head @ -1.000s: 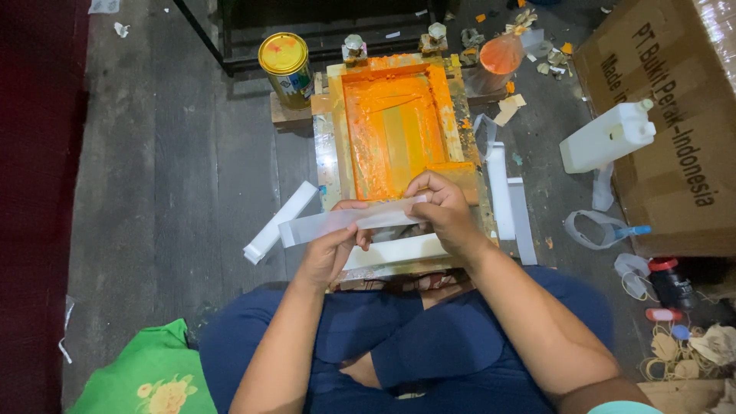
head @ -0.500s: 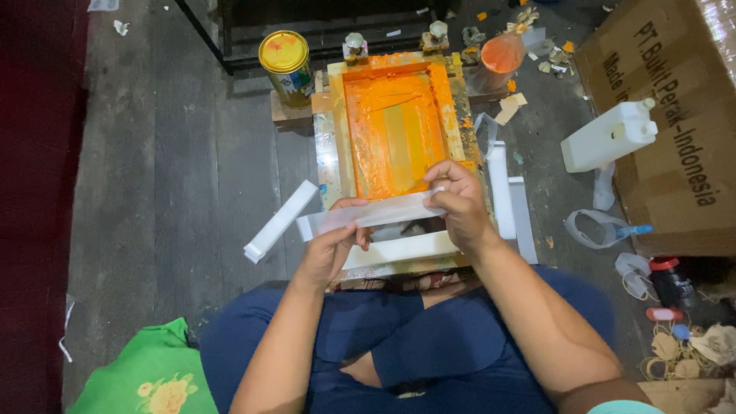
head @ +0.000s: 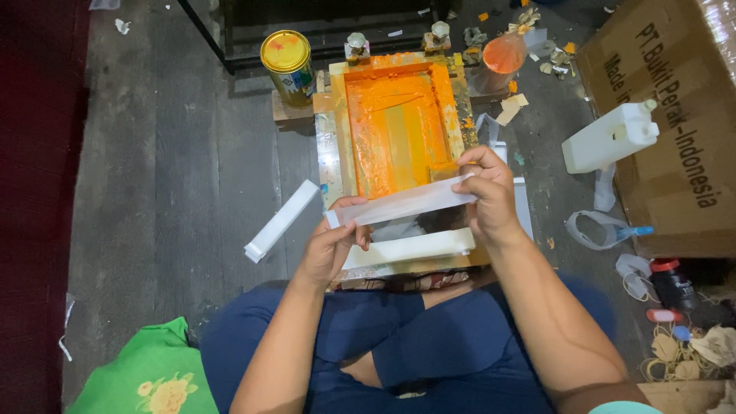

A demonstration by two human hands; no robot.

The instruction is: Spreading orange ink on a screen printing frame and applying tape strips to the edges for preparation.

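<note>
Head view: the printing frame (head: pixel 399 130) was full of orange ink, with a yellow-lidded tin (head: pixel 287 65) and an orange cup (head: pixel 502 55) beside it. Left hand (head: pixel 331 247) and right hand (head: pixel 491 195) pinched a pale strip (head: pixel 402 203) over the frame's near edge, hiding whatever sat underneath. A white jug (head: pixel 609 138) lay against a cardboard box (head: pixel 675 115).

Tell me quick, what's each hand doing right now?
Left hand: closed on the left end of the long white strip.
Right hand: fingers closed on the strip's right end.
</note>
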